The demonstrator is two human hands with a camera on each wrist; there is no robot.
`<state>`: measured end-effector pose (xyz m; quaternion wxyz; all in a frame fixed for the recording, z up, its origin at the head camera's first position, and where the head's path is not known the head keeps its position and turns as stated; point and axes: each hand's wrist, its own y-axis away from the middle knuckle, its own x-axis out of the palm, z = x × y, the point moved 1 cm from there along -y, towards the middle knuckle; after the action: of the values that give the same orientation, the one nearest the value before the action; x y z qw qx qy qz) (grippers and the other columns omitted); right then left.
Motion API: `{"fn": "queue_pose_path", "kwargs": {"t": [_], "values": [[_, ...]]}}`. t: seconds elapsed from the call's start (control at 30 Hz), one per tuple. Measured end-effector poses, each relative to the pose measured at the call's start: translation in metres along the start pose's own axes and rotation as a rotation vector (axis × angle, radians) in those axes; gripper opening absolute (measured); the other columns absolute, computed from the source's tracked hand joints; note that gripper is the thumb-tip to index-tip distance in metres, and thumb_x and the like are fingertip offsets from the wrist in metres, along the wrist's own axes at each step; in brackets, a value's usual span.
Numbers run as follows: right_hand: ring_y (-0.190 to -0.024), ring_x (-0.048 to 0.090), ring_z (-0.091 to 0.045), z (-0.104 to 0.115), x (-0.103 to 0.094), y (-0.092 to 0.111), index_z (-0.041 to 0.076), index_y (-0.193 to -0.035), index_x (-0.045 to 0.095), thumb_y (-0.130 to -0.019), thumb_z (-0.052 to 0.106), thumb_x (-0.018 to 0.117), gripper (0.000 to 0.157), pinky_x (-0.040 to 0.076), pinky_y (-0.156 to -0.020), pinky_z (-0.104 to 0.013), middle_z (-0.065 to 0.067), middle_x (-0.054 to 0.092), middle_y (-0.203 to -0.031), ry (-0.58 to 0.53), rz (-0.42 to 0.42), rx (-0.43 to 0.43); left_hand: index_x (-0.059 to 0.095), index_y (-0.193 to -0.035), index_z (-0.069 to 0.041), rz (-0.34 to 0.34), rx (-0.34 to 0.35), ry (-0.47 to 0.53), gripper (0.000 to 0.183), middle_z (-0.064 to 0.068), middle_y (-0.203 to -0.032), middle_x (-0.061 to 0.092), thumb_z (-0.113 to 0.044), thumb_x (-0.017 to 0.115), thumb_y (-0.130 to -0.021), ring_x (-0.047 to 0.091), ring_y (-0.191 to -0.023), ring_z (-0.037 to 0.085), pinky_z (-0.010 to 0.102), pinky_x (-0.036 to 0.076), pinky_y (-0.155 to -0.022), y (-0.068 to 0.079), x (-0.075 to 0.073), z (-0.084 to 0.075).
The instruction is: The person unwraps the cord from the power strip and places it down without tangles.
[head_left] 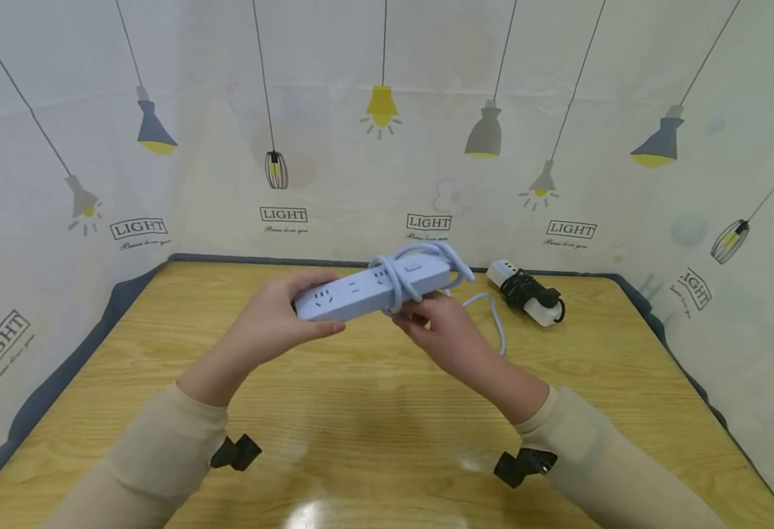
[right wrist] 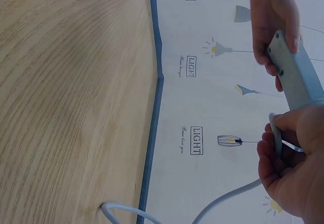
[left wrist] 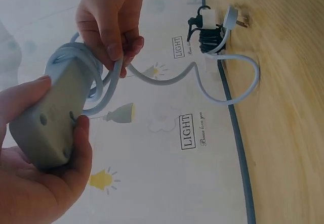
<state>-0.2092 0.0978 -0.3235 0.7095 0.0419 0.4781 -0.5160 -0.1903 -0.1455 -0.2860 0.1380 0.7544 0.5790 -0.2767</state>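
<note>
While both hands hold it up above the desk (head_left: 373,411), a pale blue power strip (head_left: 370,288) lies roughly level between them, its sockets facing up. The left hand (head_left: 274,323) grips the strip's left end, thumb on one side and fingers (left wrist: 81,138) curled round the other, as the left wrist view shows. The right hand (head_left: 442,327) is at the other end, where the strip's own cable (head_left: 396,283) is looped a few turns around the body. Its fingers (left wrist: 114,42) are pressed together and pinch the cable just beside those loops. From there the loose cable hangs in a curve and trails over the desk toward the back edge, ending in a white plug (left wrist: 230,17).

Behind the hands, on the far right part of the desk, a second white power strip (head_left: 525,294) lies with a black cord (head_left: 532,292) wound around it. A printed cloth with lamp drawings (head_left: 380,110) and the word LIGHT surrounds the desk.
</note>
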Motion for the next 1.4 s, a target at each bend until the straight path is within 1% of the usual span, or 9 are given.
{"fn": "queue_pose_path", "kwargs": {"t": [0.2, 0.47, 0.67, 0.77, 0.9, 1.0, 1.17, 1.27, 1.4], "values": [[-0.077, 0.058, -0.015, 0.000, 0.000, -0.001, 0.002, -0.103, 0.074, -0.091, 0.005, 0.068, 0.014, 0.051, -0.066, -0.030, -0.007, 0.069, -0.093, 0.010, 0.017, -0.013, 0.051, -0.140, -0.006, 0.070, 0.030, -0.065, 0.063, 0.013, -0.125, 0.058, -0.016, 0.078, -0.083, 0.055, -0.104, 0.029, 0.045, 0.047, -0.088, -0.002, 0.003, -0.005], [-0.077, 0.057, -0.013, -0.001, 0.001, 0.000, 0.005, -0.100, 0.075, -0.091, 0.007, 0.069, 0.012, 0.051, -0.066, -0.028, -0.004, 0.067, -0.093, -0.013, 0.054, -0.017, 0.052, -0.139, -0.006, -0.011, -0.053, 0.047, 0.062, 0.014, -0.128, 0.057, -0.025, 0.077, -0.086, 0.055, -0.109, 0.029, 0.044, 0.047, -0.090, 0.001, 0.007, -0.001], [-0.071, 0.053, -0.010, -0.015, -0.002, 0.001, 0.004, -0.097, 0.074, -0.092, 0.008, 0.068, 0.009, 0.048, -0.061, -0.026, 0.000, 0.061, -0.086, -0.068, 0.060, -0.097, 0.052, -0.139, -0.007, -0.036, -0.072, 0.142, 0.058, 0.015, -0.130, 0.056, -0.027, 0.073, -0.089, 0.055, -0.112, 0.030, 0.042, 0.049, -0.089, 0.004, 0.003, 0.001], [-0.062, 0.043, -0.009, -0.026, -0.005, 0.001, 0.005, -0.092, 0.073, -0.092, 0.007, 0.067, 0.006, 0.039, -0.054, -0.025, 0.003, 0.055, -0.077, -0.078, 0.061, -0.118, 0.054, -0.137, -0.003, 0.001, -0.021, 0.234, 0.054, 0.017, -0.128, 0.056, -0.021, 0.072, -0.090, 0.054, -0.109, 0.030, 0.039, 0.048, -0.087, 0.006, 0.001, 0.002], [-0.072, 0.052, -0.015, -0.035, -0.012, 0.002, -0.004, -0.106, 0.063, -0.089, -0.001, 0.068, 0.018, 0.045, -0.061, -0.029, -0.007, 0.062, -0.088, -0.085, 0.046, -0.139, 0.057, -0.132, 0.001, 0.094, 0.084, 0.286, 0.048, 0.018, -0.121, 0.059, -0.013, 0.071, -0.089, 0.055, -0.102, 0.028, 0.038, 0.048, -0.084, 0.011, 0.001, 0.004], [-0.085, 0.061, -0.025, -0.035, -0.022, 0.002, -0.008, -0.112, 0.059, -0.082, -0.004, 0.071, 0.032, 0.053, -0.072, -0.036, -0.016, 0.066, -0.102, -0.051, 0.061, -0.199, 0.058, -0.131, 0.001, 0.157, 0.187, 0.219, 0.050, 0.015, -0.117, 0.061, -0.011, 0.074, -0.085, 0.057, -0.098, 0.027, 0.040, 0.050, -0.082, 0.015, 0.002, 0.006], [-0.072, 0.050, -0.021, -0.034, -0.038, -0.010, 0.006, -0.088, 0.069, -0.086, 0.006, 0.070, 0.003, 0.043, -0.066, -0.033, -0.001, 0.065, -0.081, 0.102, 0.125, -0.288, 0.060, -0.130, -0.004, 0.264, 0.339, 0.102, 0.050, 0.007, -0.115, 0.063, -0.013, 0.076, -0.083, 0.058, -0.095, 0.024, 0.038, 0.052, -0.078, 0.018, 0.006, 0.008], [-0.070, 0.036, -0.016, -0.034, -0.046, -0.016, 0.013, -0.088, 0.071, -0.092, 0.009, 0.067, 0.007, 0.032, -0.061, -0.031, 0.008, 0.063, -0.078, 0.149, 0.148, -0.233, 0.061, -0.130, -0.007, 0.316, 0.386, 0.053, 0.051, 0.002, -0.113, 0.063, -0.016, 0.078, -0.083, 0.058, -0.092, 0.022, 0.035, 0.051, -0.075, 0.018, 0.009, 0.008], [-0.072, 0.036, -0.015, -0.031, -0.057, -0.019, 0.011, -0.096, 0.075, -0.092, 0.010, 0.068, 0.008, 0.034, -0.061, -0.031, 0.007, 0.067, -0.085, 0.186, 0.131, -0.185, 0.062, -0.128, -0.008, 0.351, 0.412, -0.030, 0.052, -0.001, -0.109, 0.062, -0.021, 0.080, -0.081, 0.056, -0.090, 0.018, 0.032, 0.050, -0.074, 0.016, 0.012, 0.010]]}}
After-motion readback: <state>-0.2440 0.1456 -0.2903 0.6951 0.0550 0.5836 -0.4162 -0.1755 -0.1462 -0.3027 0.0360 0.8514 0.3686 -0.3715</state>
